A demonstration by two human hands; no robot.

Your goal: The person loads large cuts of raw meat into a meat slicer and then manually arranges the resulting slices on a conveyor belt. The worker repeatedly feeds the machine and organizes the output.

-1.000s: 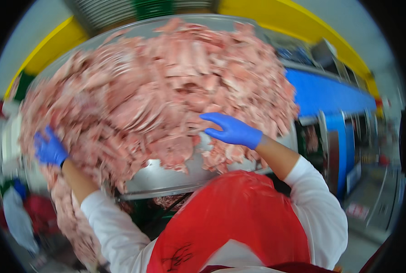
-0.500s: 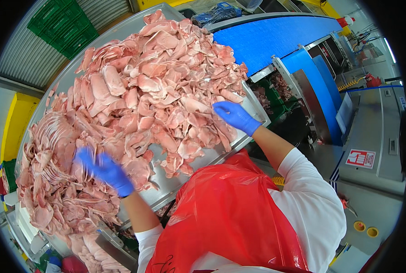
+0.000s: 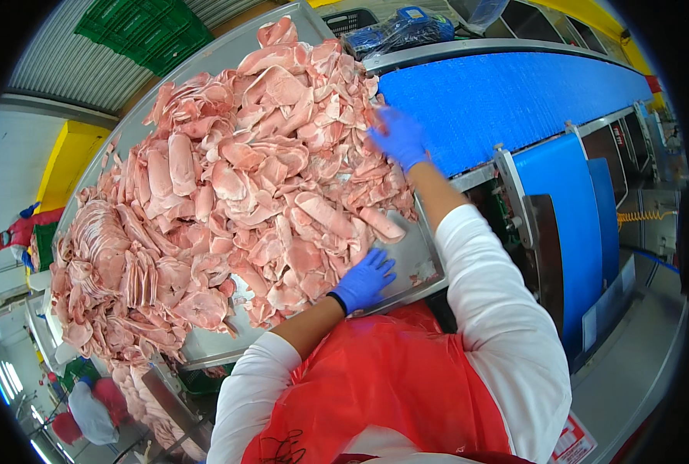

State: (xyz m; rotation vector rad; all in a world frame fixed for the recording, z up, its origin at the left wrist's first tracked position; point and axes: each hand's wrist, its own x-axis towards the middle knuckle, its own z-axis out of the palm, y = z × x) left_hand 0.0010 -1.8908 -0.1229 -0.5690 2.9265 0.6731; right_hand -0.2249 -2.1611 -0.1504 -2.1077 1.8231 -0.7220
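A large heap of thin pink meat slices point(image 3: 267, 178) covers most of a metal table point(image 3: 418, 267). My left hand point(image 3: 366, 282), in a blue glove, is at the near edge of the heap, over the metal surface. Its fingers are spread and I see nothing held in it. Farther off, my right hand point(image 3: 400, 139), also gloved in blue, reaches the right side of the heap beside a blue conveyor belt point(image 3: 506, 100). Motion blurs its fingers, so whether they grip a slice is unclear. Close to my left hand lies a thick rolled slice point(image 3: 381, 224).
The table's raised metal rim borders the conveyor on the right. Green crates point(image 3: 143, 35) stand beyond the far left side. A plastic-wrapped blue bundle point(image 3: 406, 29) lies behind the belt. Other people point(image 3: 93, 410) are at the lower left, away from my hands.
My left hand has left the left part of the heap and moved right to its near edge. My right hand has reached farther away, toward the conveyor side. The view has shifted.
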